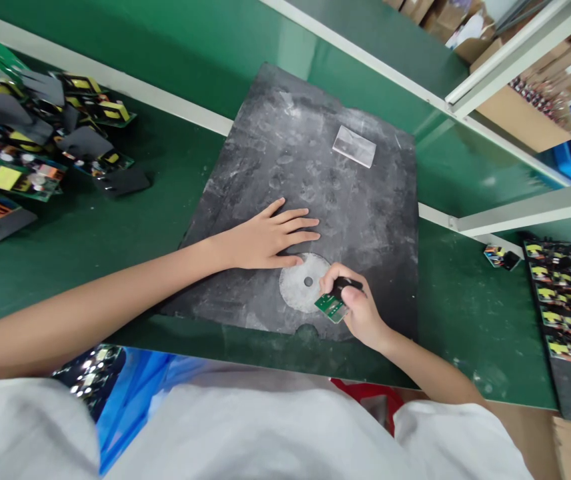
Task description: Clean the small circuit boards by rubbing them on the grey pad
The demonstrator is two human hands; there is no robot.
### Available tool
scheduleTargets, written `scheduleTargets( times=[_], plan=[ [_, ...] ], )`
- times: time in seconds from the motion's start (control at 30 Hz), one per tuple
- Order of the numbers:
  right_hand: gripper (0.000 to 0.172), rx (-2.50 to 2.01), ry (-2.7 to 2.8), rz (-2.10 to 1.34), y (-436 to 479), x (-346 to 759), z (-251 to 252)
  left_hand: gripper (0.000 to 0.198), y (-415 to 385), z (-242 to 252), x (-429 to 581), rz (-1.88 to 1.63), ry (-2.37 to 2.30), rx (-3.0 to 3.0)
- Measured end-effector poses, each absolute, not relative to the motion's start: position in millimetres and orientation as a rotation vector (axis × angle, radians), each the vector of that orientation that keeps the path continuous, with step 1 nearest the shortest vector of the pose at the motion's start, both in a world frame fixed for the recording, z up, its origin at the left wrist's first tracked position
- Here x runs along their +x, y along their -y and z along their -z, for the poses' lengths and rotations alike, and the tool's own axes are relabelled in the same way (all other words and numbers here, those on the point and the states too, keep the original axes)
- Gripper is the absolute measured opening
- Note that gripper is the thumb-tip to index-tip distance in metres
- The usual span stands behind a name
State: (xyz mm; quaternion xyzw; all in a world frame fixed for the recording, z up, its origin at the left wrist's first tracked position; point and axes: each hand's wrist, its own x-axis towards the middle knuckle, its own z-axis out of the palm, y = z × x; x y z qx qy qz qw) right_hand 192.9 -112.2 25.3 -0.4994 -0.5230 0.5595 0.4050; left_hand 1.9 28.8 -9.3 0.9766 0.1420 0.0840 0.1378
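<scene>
Right hand (361,308), lower center of the frame, with fingers and thumb closed on a small circuit board (332,307), positioned over the right edge of a gray disc (295,285). Left hand (270,240), center, lies palm down on the dark mat (265,160) with fingers spread, grasping nothing, its thumb at the disc's rim; a flat block (354,147) rests at upper right of center.

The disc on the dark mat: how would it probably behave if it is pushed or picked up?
Lying flat, the disc would probably slide rather than roll, if it is loose. It looks thin, so getting fingertips under its edge may be awkward. Its even, flat outline suggests it is stiff, though the material is unclear.
</scene>
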Motion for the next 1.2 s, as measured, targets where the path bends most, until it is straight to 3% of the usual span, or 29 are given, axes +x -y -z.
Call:
scheduleTargets(
  times=[0.13,0.23,0.3,0.43,0.57,0.67,0.83,0.97,1.13,1.2],
  plan=[
    [0.04,-1.149,0.776,-1.744,107.7,190.0,-27.8,0.053,-28.7,8.8,2.1,-0.239,-0.423,2.823],
    [0.039,-1.234,0.885,-1.647,107.8,191.0,-28.2,0.053,-28.8,8.0,1.7,-0.243,-0.419,2.814],
    [0.033,-1.312,1.335,-1.33,110.1,193.5,-26.7,0.053,-28.8,7.9,1.4,-0.253,-0.418,2.804],
    [0.021,-1.176,2.332,-0.259,114.3,195.7,-19.1,0.053,-28.7,8.6,1.2,-0.263,-0.414,2.794],
    [0.023,-1.295,2.481,0.298,106.8,198.3,-14.5,0.053,-28.8,9.6,1.5,-0.271,-0.414,2.801],
    [0.025,-1.446,2.438,0.349,104.4,197.8,-16.6,0.053,-28.9,9.6,1.7,-0.283,-0.416,2.794],
    [0.021,-1.276,2.557,0.281,114.3,189.5,-22.3,0.053,-28.8,7.6,1.7,-0.261,-0.418,2.791],
    [0.024,-1.482,2.499,0.368,115.2,189.4,-26.2,0.052,-28.4,6.3,1.5,-0.246,-0.429,2.794],
    [0.021,-1.242,2.599,0.283,116.8,188.1,-24.3,0.052,-28.6,7.3,1.5,-0.247,-0.421,2.799],
    [0.021,-1.354,2.53,0.31,112.4,191.0,-22.5,0.052,-28.8,8.0,1.6,-0.254,-0.426,2.799]
  ],
)
